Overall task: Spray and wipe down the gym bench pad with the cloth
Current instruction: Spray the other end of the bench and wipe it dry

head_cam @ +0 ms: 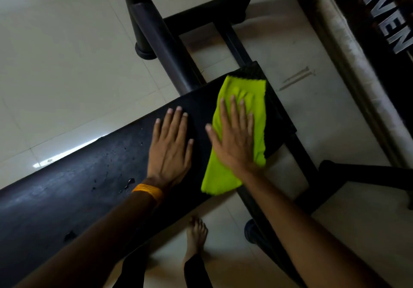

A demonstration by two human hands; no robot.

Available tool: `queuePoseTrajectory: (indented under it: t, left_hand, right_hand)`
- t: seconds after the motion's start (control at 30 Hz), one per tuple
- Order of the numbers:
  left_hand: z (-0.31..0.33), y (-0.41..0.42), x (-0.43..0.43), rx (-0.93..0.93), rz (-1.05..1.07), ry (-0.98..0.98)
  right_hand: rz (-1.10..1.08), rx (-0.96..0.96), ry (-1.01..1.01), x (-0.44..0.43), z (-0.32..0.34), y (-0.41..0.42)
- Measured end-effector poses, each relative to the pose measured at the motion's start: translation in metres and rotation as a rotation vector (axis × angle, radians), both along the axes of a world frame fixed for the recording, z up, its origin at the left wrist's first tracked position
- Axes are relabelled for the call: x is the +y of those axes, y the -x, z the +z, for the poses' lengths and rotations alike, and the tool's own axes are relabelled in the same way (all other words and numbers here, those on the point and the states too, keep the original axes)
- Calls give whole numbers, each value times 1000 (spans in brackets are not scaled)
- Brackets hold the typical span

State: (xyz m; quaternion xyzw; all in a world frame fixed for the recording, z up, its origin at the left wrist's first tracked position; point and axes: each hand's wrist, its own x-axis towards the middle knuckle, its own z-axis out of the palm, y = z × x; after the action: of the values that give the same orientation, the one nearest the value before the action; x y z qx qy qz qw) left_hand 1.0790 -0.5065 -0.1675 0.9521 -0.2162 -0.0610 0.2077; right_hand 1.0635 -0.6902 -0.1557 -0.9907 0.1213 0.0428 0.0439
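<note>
The black bench pad runs from the lower left up to the middle right. A lime-green cloth lies flat across its far end. My right hand presses on the cloth with straight, spread fingers. My left hand rests flat on the bare pad just left of the cloth, an orange band on its wrist. Small wet droplets dot the pad near my left wrist. No spray bottle is in view.
The bench's black steel frame rises behind the pad, and another black bar extends right. A worn silver barbell crosses the upper right beside a black banner with white letters. My bare foot stands on the pale tiled floor.
</note>
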Motion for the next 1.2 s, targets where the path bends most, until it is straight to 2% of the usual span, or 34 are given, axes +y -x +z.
queuePoseTrajectory:
  t: [0.07, 0.13, 0.17, 0.23, 0.3, 0.37, 0.47, 0.53, 0.6, 0.73, 0.77, 0.8, 0.87, 0.93, 0.97, 1.0, 1.13, 1.2]
  left_hand:
    - [-3, 2, -22, 4, -10, -23]
    - [-9, 4, -29, -22, -6, -74]
    - [-12, 4, -30, -35, -7, -100]
    - [-15, 5, -29, -45, -8, -126]
    - [-15, 6, -30, -49, -4, -132]
    - [-15, 6, -30, -51, 4, -131]
    - [-15, 7, -31, -53, 13, -129]
    - [-16, 7, -31, -57, 15, -130]
    - [-18, 6, -32, -68, 17, -133]
    - [-18, 6, -32, -77, 17, -131]
    - [-18, 6, -32, -79, 19, -131]
    - [-18, 5, -32, -81, 20, -131]
    - [-18, 6, -31, -90, 25, -129]
    - [-19, 6, -31, -100, 28, -125]
    - [-19, 6, -32, -103, 28, -125]
    - [-19, 6, -32, -108, 28, -123]
    - [-20, 6, -31, -109, 23, -121]
    - [-20, 6, -31, -114, 21, -125]
  right_hand:
    - [186, 22, 6, -4, 1, 36]
    - [291, 45, 12, -40, -1, 30]
    - [248, 45, 30, -59, -2, 20]
    - [31, 9, 47, -84, -3, 2]
    - [-164, -48, 52, -67, -7, 11]
    - [-216, -68, 47, -25, -9, 40]
    - [-3, -2, 8, -8, -5, 70]
    - [207, 44, -6, -38, -1, 52]
    - [292, 40, 3, -70, -1, 10]
    - [-39, -50, 14, -60, -8, -47]
    - [-49, -48, 26, -46, -9, -44]
    - [7, -28, 25, -35, -8, -35]
    - [266, 7, 22, -32, -5, -17]
    - [511, 30, 19, -54, -2, -31]
    - [552, 31, 17, -66, -3, -46]
    - [505, 12, 15, -74, -4, -60]
    - [3, -89, 21, -38, -10, -45]
    - [67, -70, 21, -12, -9, -9]
